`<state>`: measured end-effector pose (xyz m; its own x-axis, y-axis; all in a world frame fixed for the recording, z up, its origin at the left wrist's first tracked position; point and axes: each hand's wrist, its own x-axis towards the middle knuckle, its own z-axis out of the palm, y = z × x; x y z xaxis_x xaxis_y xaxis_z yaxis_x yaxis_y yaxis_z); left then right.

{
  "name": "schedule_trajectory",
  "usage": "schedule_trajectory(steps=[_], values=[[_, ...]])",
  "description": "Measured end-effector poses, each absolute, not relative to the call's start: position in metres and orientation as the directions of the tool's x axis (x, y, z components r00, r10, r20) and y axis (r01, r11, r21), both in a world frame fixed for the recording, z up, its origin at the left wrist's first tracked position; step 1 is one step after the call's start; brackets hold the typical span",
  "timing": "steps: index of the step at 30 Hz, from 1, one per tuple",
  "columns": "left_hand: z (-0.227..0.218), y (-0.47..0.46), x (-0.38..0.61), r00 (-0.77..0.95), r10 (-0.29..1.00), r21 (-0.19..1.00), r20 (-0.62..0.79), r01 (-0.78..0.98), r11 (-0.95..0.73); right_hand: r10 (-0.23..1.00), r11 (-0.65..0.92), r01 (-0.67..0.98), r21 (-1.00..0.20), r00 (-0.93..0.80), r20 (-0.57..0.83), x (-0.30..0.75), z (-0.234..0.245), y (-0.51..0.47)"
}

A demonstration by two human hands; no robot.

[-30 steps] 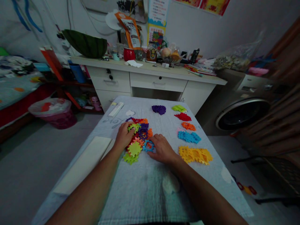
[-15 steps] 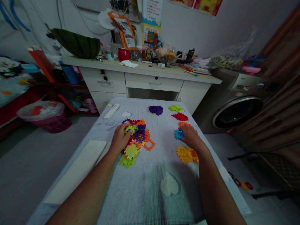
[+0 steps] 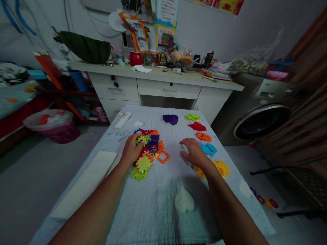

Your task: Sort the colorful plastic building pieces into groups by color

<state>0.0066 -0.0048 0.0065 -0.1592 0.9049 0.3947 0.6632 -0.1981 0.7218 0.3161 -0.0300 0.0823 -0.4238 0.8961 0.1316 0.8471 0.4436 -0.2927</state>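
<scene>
My left hand (image 3: 131, 149) rests at the left side of a mixed pile of gear-shaped plastic pieces (image 3: 152, 144), its thumb and fingers closed on a lime green gear piece (image 3: 143, 139). Orange, red, purple and yellow pieces lie in the same pile, and an orange ring-like piece (image 3: 163, 157) sits at its right edge. My right hand (image 3: 194, 151) hovers over the cloth between the pile and the single-colour groups, fingers apart and holding nothing. Nearest to it are the blue pieces (image 3: 208, 149) and the yellow pieces (image 3: 221, 168), partly hidden by my wrist.
Orange (image 3: 203, 136), red (image 3: 197, 126), lime green (image 3: 193, 117) and purple pieces (image 3: 171, 119) form separate groups farther back. A white power strip (image 3: 123, 120) and a white board (image 3: 85, 183) lie along the cloth's left side. A cluttered desk (image 3: 168, 77) stands behind.
My right hand has moved left, away from the blue pieces, which now lie uncovered in their group near the orange ones. My left hand stays at the pile.
</scene>
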Motion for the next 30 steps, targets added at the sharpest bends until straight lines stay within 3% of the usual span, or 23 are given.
schedule_trajectory(steps=[5, 10, 17, 27, 30], values=[[0.006, -0.004, 0.006, -0.165, 0.903, 0.724, 0.397, 0.66, -0.198, 0.79, 0.604, 0.735, -0.309, -0.603, 0.109, 0.265, 0.068, -0.051], [0.003, -0.004, 0.005, -0.173, 0.903, 0.73, 0.393, 0.655, -0.192, 0.846, 0.527, 0.799, -0.288, -0.526, 0.088, 0.246, 0.054, -0.054], [0.003, -0.005, 0.004, -0.168, 0.908, 0.733, 0.385, 0.654, -0.19, 0.857, 0.504, 0.781, -0.369, -0.506, 0.1, 0.252, 0.051, -0.05], [0.007, -0.008, 0.006, -0.113, 0.907, 0.699, 0.405, 0.678, -0.227, 0.907, 0.416, 0.848, -0.329, -0.359, 0.221, 0.279, 0.07, -0.029], [0.009, -0.01, 0.007, -0.075, 0.904, 0.673, 0.422, 0.693, -0.257, 0.923, 0.38, 0.887, -0.263, -0.343, 0.176, 0.312, 0.085, -0.004]])
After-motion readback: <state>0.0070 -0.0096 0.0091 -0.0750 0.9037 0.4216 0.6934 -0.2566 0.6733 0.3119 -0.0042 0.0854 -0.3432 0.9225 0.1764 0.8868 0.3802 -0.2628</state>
